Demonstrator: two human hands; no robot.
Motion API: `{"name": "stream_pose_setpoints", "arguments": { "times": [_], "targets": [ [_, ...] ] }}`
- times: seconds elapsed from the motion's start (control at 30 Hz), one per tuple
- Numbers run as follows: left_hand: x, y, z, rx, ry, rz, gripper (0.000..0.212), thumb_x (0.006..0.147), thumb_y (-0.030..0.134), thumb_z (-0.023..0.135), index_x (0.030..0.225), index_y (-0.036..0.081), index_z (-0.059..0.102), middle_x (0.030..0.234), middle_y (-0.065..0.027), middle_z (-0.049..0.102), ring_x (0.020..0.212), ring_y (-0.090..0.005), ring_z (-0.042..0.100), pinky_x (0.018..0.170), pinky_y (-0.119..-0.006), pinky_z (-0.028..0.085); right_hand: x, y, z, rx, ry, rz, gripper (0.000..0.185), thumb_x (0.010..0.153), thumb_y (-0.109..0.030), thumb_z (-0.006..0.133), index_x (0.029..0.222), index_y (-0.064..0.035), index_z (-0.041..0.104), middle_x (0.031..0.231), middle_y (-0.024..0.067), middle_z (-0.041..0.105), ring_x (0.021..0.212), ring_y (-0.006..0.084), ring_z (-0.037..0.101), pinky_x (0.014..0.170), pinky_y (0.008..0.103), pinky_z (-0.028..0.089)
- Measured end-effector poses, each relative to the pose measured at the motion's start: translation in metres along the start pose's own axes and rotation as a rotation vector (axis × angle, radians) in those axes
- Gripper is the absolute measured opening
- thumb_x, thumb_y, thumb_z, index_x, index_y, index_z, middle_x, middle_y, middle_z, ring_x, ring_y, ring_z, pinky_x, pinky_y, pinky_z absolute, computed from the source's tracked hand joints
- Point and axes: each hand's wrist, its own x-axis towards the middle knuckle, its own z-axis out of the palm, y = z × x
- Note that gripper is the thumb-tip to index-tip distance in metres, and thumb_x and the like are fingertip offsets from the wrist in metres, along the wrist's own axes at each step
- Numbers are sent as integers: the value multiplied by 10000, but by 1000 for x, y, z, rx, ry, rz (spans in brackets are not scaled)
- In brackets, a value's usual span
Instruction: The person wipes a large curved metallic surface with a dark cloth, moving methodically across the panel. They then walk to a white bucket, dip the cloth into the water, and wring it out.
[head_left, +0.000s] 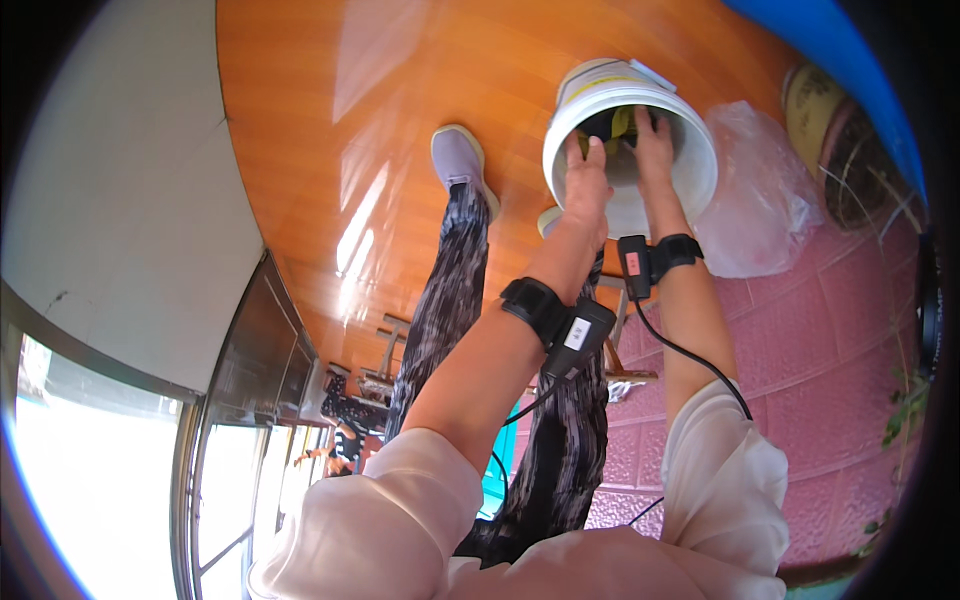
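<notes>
A white plastic bucket (630, 217) lies tilted with its mouth towards me, and both my hands reach into it. My left hand (586, 174) is inside the left part of the opening, its thumb and fingers spread. On the other side, my right hand (654, 146) reaches deeper, fingertips partly hidden in shadow. Between the fingertips a black and yellow item (611, 127) shows inside the bucket; its kind is unclear. Whether either hand grips it cannot be made out.
A clear plastic bag (757, 195) lies right of the bucket, near a plant pot (810, 112). Pink wall panels (825, 330) rise at right. The floor (300, 112) is shiny orange wood-look. Behind me are a wooden stool (626, 373) and a person (349, 439) by the windows.
</notes>
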Motion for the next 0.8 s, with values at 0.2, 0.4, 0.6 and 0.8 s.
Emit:
{"name": "stream_pose_setpoints", "arguments": {
  "times": [0.2,0.4,0.6,0.8],
  "targets": [
    [25,-18,0,110,111,37,683,974,402,398,1488,277,-32,1536,-104,120,1388,-343,168,1053,-553,236,-2,5,-12,-430,-268,119,531,856,-373,609,1240,-24,497,1172,215,587,1058,341,577,840,413,456],
    [27,1,-5,-40,10,-70,782,909,342,557,1491,221,50,1452,-119,295,1282,-308,337,993,-544,300,-90,-14,-56,-6,-278,-60,423,875,-327,636,1162,-30,545,982,66,623,900,111,551,763,260,455],
    [-6,-22,1,-34,120,-16,470,924,176,542,1351,67,380,1111,-109,550,907,-201,571,711,-320,485,-142,-64,-85,310,-249,162,382,840,-311,693,1067,-31,566,937,18,593,851,86,528,763,235,437],
    [-62,-26,17,-141,6,-22,504,922,350,575,1236,-18,433,1113,-88,547,998,-171,560,814,-321,476,-119,-64,-68,831,-136,410,457,850,-324,675,1161,-42,495,987,82,573,925,173,569,808,280,481]
  ]
}}
